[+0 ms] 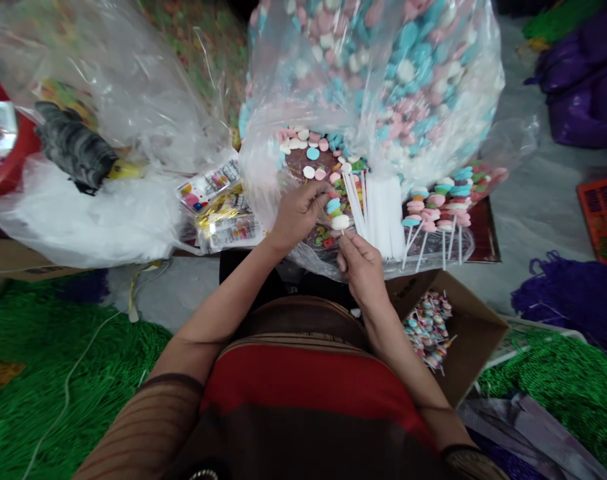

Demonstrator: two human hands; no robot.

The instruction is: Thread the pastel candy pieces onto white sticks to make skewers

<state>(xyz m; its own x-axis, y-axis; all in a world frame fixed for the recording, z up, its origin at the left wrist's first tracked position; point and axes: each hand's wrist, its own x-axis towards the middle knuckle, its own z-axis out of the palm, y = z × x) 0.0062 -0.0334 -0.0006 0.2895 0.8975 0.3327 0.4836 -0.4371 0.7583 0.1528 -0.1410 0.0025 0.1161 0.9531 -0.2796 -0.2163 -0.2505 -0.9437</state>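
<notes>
"What are the hands holding?"

"On my feed, the right hand (362, 265) grips the candy skewer (340, 222) low on its stick; the left hand (299, 215) pinches its top end."

"And around it?"

"I see bare white sticks (384, 217) just to the right, then loaded skewers (439, 203). Farther off, a clear bag (423, 73) bulges with pink, blue and white candies."

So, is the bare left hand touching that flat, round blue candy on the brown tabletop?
Apart. The head view shows some brown tabletop between the left hand and the blue candy.
</notes>
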